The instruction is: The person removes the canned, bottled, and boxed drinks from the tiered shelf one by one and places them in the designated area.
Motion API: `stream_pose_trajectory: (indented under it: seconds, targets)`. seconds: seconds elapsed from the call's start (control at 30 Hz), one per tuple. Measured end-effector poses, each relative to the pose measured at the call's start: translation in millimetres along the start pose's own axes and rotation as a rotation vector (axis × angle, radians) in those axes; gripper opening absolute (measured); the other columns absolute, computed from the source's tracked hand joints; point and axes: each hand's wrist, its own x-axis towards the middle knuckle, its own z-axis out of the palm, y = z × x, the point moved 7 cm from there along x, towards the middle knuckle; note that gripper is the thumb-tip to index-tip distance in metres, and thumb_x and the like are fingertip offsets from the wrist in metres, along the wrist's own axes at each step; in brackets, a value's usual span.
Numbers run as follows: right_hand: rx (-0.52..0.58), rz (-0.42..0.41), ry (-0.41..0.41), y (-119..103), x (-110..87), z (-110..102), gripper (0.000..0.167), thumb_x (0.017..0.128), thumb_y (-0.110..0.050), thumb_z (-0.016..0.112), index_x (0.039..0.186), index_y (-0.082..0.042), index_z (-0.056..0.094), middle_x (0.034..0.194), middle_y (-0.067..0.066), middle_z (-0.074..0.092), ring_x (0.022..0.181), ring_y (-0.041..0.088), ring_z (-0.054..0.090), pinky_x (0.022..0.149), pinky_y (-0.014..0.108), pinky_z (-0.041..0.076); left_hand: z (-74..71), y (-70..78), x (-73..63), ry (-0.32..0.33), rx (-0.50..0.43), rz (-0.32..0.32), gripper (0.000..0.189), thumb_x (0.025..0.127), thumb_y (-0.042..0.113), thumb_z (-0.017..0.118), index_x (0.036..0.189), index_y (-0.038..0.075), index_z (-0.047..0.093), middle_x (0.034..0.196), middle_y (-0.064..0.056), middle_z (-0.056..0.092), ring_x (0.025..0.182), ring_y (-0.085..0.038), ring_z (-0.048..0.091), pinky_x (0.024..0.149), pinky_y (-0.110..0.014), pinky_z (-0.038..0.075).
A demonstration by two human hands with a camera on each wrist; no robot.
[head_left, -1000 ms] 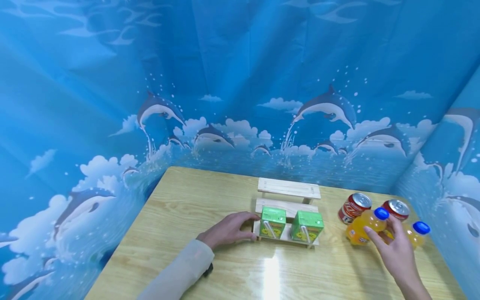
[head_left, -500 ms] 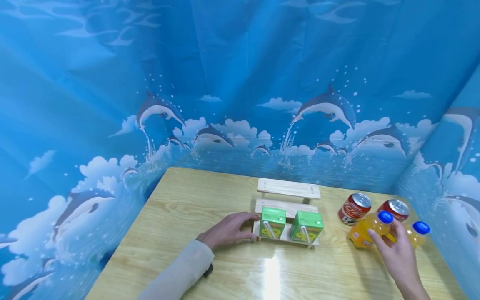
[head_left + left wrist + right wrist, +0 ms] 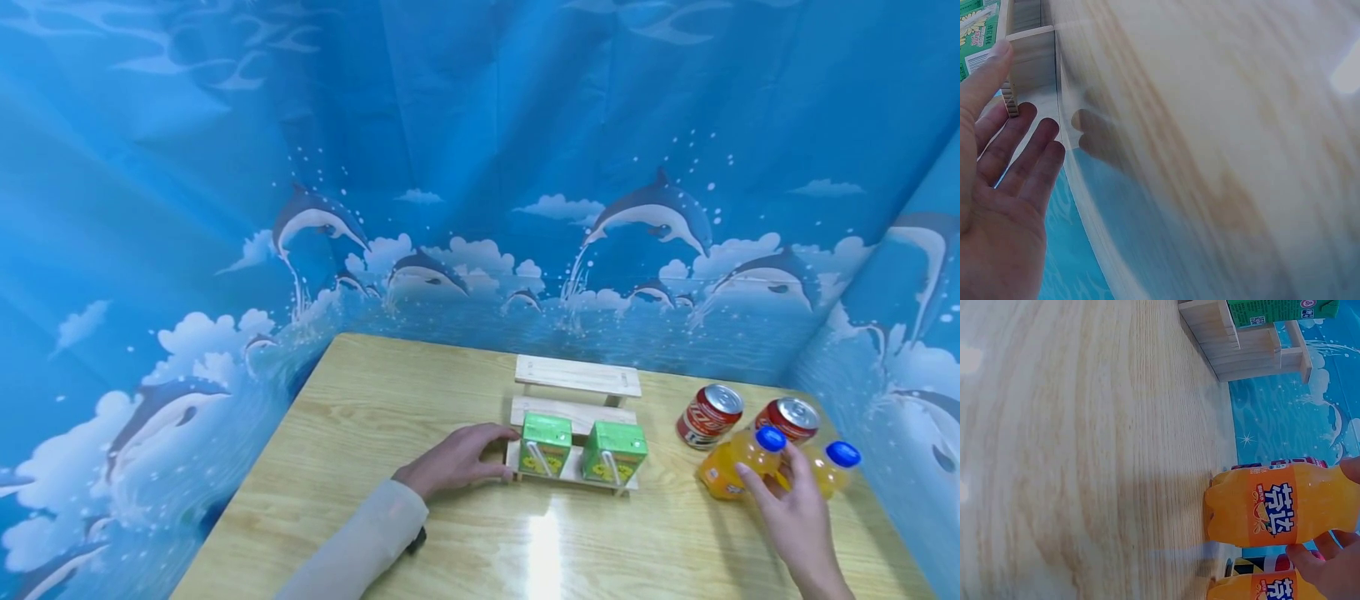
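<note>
My right hand (image 3: 795, 512) grips an orange soda bottle (image 3: 1279, 506) with a blue cap by its upper part, thumb on one side and fingers on the other. The bottle's base is close to the tabletop. My left hand (image 3: 459, 458) holds the left end of a stepped wooden stand (image 3: 577, 377), thumb and index finger around the edge of its lowest step, other fingers extended. On that step stand two green juice boxes, a left one (image 3: 545, 444) and a right one (image 3: 615, 454), straws on their fronts.
Two red soda cans, one to the left (image 3: 708, 417) and one to the right (image 3: 789, 417), stand behind the held bottle. A second orange bottle (image 3: 831, 468) stands right beside the right hand. The wooden table (image 3: 405, 383) meets a blue dolphin-print backdrop (image 3: 480, 208).
The right hand and its orange soda bottle have shifted slightly right and toward me. The left hand, stand and juice boxes stay put.
</note>
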Motion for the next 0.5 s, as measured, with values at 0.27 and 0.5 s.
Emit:
stream_pose_trajectory:
  seconds: [0.27,0.5]
  targets:
    - [0.001,0.001,-0.028,-5.0,0.0,2.0,0.081,0.112,-0.030,0.063,0.172,-0.002,0.016,0.172,0.035,0.028,0.159,0.055,0.030,0.103,-0.005,0.033,0.7,-0.4,-0.3,-0.001,0.006,-0.004,0.071,0.099,0.054,0.075,0.160,0.025,0.054,0.162,0.008,0.057,0.152,-0.016,0.052,0.130,-0.042,0.044]
    - [0.025,0.010,-0.044,-7.7,1.2,0.6,0.088,0.111,-0.031,0.066,0.176,-0.013,0.008,0.176,0.032,0.022,0.158,0.059,0.027,0.100,-0.007,0.032,0.0,-0.7,0.9,-0.005,0.011,-0.025,0.071,0.098,0.056,0.075,0.160,0.027,0.054,0.163,0.009,0.056,0.153,-0.016,0.051,0.130,-0.043,0.044]
